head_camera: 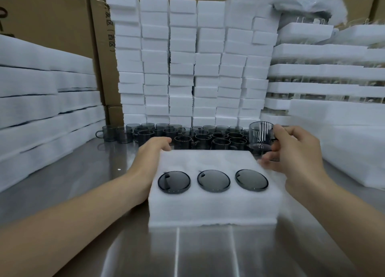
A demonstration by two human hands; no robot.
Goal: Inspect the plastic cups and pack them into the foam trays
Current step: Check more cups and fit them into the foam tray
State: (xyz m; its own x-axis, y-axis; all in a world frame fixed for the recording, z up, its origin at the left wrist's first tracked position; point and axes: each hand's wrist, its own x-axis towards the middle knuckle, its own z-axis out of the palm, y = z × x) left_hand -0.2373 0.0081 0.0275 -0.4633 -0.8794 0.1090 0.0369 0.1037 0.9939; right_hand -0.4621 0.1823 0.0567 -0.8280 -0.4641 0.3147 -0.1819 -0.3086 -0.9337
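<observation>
A white foam tray (pixel 214 206) lies on the steel table in front of me. Three dark round cup bottoms (pixel 213 181) show in its near row; the far part of its top is plain foam. My left hand (pixel 153 149) rests along the tray's left side, fingers curled over its far left corner. My right hand (pixel 295 149) holds a smoky grey transparent cup (pixel 261 136) by its side and handle, upright, just past the tray's far right corner. Behind the tray stand several loose grey cups (pixel 187 135) in rows.
Stacks of white foam blocks (pixel 187 64) form a wall behind the cups. Foam sheets (pixel 41 101) are piled at the left, and packed foam trays (pixel 325 72) at the right. Cardboard boxes (pixel 52 16) stand at the back. The steel table (pixel 83 176) extends toward me.
</observation>
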